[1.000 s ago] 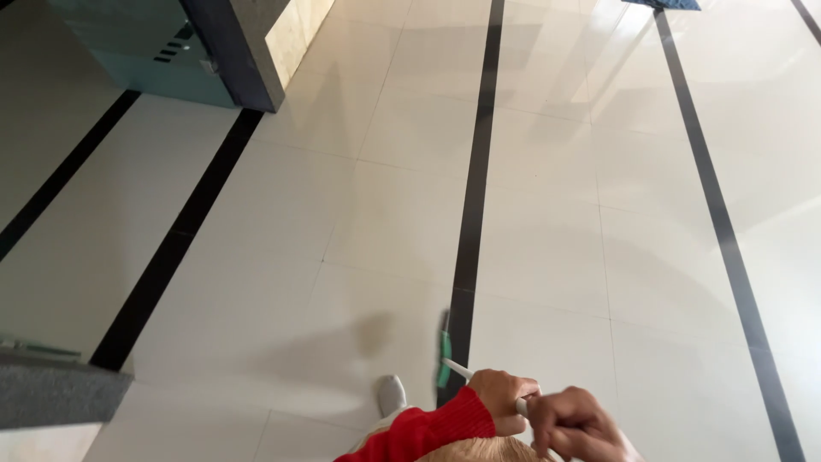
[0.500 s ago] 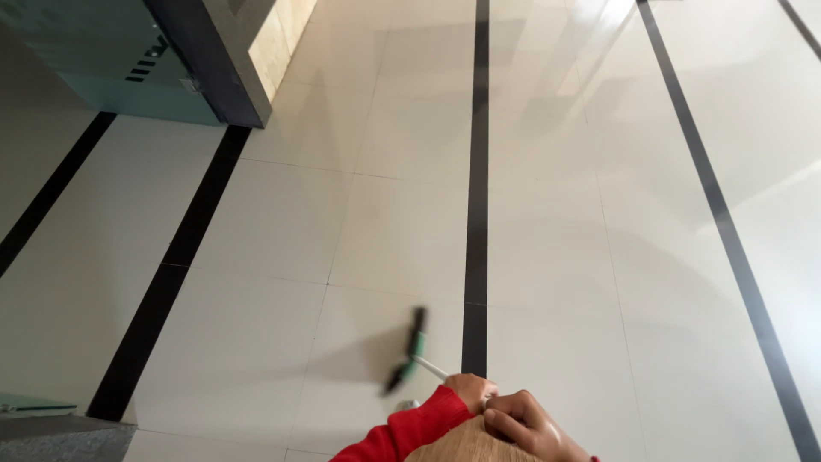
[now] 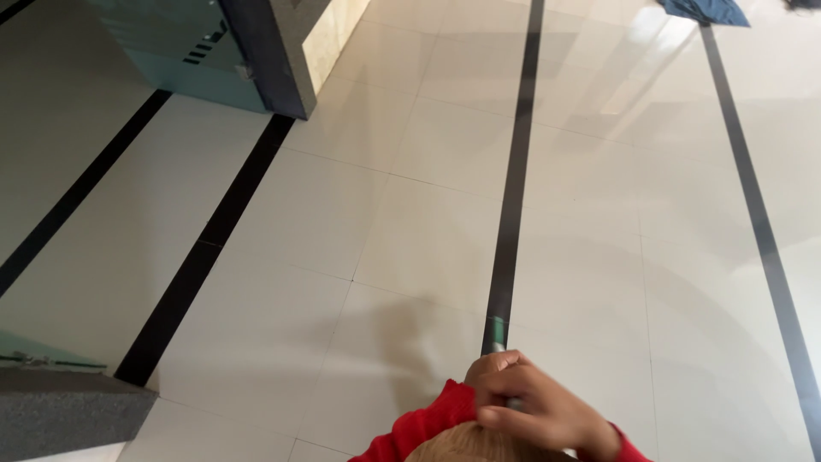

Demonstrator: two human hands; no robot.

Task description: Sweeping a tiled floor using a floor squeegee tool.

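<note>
At the bottom edge of the head view my two hands are clasped close together, both in red sleeves. My left hand (image 3: 496, 370) sits in front, with my right hand (image 3: 560, 421) just behind it. Both are closed on a thin green-tipped stick (image 3: 496, 330), whose short end pokes out past my fingers over a black floor stripe (image 3: 511, 205). The rest of the stick is hidden by my hands. A tan rounded thing (image 3: 479, 445) shows right below my hands; I cannot tell what it is.
The floor is glossy pale tile with long black stripes. A dark pillar with a glass panel (image 3: 274, 60) stands at the top left. A grey stone ledge (image 3: 60, 419) fills the bottom left corner. A dark blue cloth (image 3: 705, 8) lies far off at the top right.
The green end of the stick swung from left of my hands to straight ahead and now shows much shorter. My hands drew closer together, and the view tilted up the floor.
</note>
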